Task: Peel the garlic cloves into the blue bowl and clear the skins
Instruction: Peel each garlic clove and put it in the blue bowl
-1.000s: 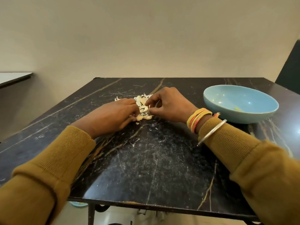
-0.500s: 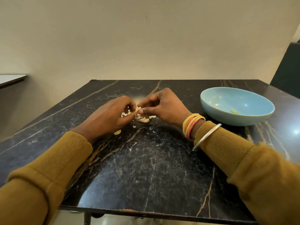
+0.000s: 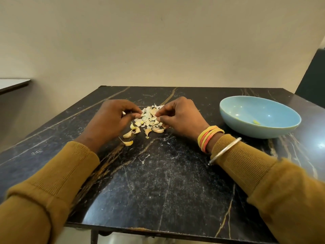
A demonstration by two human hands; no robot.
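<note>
A heap of garlic cloves and papery skins lies on the black marble table, and a few cloves have strayed toward me. My left hand is curled at the heap's left side, with a white flake of skin showing between its fingers. On the right side of the heap, the thumb and forefinger of my right hand pinch a clove at the heap's edge. The blue bowl stands to the right with one peeled clove in it.
Small skin crumbs dot the table in front of the heap. A wall rises just behind the table. At the far left is the corner of another table, and something dark stands at the far right.
My hands were pressed together over a clove half a second ago. They have since drawn apart, uncovering the heap between them. The view has also tilted slightly.
</note>
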